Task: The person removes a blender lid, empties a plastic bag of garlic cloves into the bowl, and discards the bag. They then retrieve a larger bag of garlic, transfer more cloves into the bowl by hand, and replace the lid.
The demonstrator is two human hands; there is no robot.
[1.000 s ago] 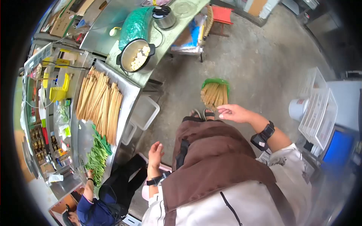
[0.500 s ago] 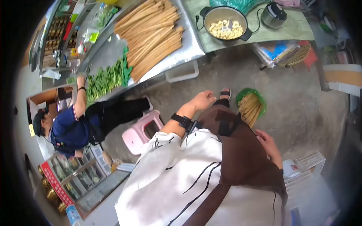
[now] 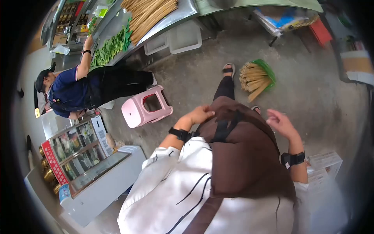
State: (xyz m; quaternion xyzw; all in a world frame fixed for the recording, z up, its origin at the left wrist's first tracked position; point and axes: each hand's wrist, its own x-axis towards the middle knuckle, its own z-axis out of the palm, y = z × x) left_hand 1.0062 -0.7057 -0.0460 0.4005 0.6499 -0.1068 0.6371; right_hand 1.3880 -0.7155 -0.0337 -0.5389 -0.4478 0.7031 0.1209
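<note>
head view | writing: none readable | left hand (image 3: 200, 115) loosely curled, empty, touching brown apron (image 3: 241, 156) | right hand (image 3: 281, 123) released, empty, above apron | pink stool (image 3: 146, 106) just left | stick bundle (image 3: 253, 78) on concrete floor (image 3: 311, 89) ahead

A food stall's prep area, semi-open, with bare concrete floor (image 3: 311, 97). Steel bench (image 3: 183, 11) stacked with long tan sticks (image 3: 150, 13) and leafy greens (image 3: 111, 46); a co-worker (image 3: 74, 89) sorting there. Glass-fronted display fridge (image 3: 83, 156) of drinks, pink plastic stool (image 3: 146, 107), green basket of sticks (image 3: 257, 76) on the floor, white tubs (image 3: 175, 39) under the bench.
</note>
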